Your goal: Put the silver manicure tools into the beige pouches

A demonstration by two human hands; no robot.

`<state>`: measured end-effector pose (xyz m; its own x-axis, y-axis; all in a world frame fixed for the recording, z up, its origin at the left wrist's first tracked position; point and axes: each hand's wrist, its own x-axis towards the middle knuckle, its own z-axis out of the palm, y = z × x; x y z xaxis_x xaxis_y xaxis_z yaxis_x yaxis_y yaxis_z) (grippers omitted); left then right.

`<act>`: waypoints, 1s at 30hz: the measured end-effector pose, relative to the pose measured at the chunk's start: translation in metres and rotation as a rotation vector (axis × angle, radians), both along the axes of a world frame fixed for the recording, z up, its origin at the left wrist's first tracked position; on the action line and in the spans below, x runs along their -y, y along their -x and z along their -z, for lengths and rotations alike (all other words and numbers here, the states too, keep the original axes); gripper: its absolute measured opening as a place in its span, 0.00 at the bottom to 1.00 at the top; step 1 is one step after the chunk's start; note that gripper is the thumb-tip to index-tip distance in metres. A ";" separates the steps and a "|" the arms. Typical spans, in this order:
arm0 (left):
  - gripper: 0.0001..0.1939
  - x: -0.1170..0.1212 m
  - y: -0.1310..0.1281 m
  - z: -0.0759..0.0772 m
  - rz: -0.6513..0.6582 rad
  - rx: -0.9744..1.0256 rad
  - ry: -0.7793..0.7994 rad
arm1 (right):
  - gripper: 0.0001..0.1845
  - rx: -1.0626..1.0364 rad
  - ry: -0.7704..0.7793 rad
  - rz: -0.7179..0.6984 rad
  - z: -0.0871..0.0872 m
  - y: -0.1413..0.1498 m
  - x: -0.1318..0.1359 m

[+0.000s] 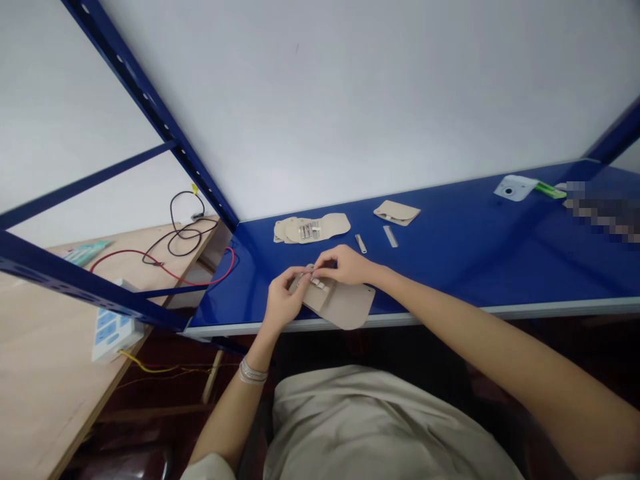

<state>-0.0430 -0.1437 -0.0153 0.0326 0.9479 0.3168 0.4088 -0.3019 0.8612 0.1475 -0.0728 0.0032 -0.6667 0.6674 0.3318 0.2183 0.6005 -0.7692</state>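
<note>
An open beige manicure case [350, 307] with a row of small loops lies at the blue table's front edge. My left hand [286, 297] is closed on the case's left end, thumb on top. Just right of it, my right hand [345, 265] pinches at the upper end of the loops; what sits between its fingertips is hidden. Beyond my hands, a nail clipper [361, 244] and a flat silvery strip [390, 236] lie loose on the table. Farther left, several open beige cases [336, 225] overlap, the top one holding small metal tools [309, 231].
A folded beige case [397, 212] lies at the back of the blue table [450, 253]. Toward the right is a white packet [515, 188] with a green item. Blue frame posts [150, 113] rise at left, beside a wooden table with cables and a power strip [117, 327].
</note>
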 end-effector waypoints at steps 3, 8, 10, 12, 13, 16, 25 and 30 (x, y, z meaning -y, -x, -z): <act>0.11 0.000 0.000 0.000 0.001 0.000 -0.001 | 0.10 0.003 -0.003 -0.004 0.000 0.000 0.000; 0.11 0.000 -0.001 0.000 -0.002 0.005 0.002 | 0.09 0.006 0.005 -0.016 0.003 0.000 -0.001; 0.11 0.000 -0.001 0.000 -0.004 -0.010 -0.004 | 0.08 0.005 0.004 -0.019 0.003 0.000 -0.002; 0.11 0.001 -0.001 -0.001 -0.010 -0.043 -0.021 | 0.08 0.002 0.005 -0.030 0.003 0.001 -0.002; 0.11 0.001 -0.001 -0.001 -0.013 -0.067 -0.031 | 0.08 0.002 0.008 -0.038 0.003 0.001 -0.002; 0.10 0.003 -0.001 -0.001 -0.020 -0.136 -0.058 | 0.09 0.008 0.019 -0.069 0.001 0.000 -0.001; 0.08 0.007 -0.007 -0.004 -0.049 -0.198 -0.126 | 0.09 0.016 0.020 -0.079 0.001 -0.001 -0.001; 0.09 0.007 -0.006 -0.004 -0.048 -0.220 -0.118 | 0.10 0.015 0.055 -0.076 0.002 -0.002 -0.002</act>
<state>-0.0368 -0.1506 -0.0118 0.0691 0.9070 0.4154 0.5986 -0.3708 0.7101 0.1493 -0.0712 0.0011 -0.7206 0.6320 0.2853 0.1858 0.5724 -0.7986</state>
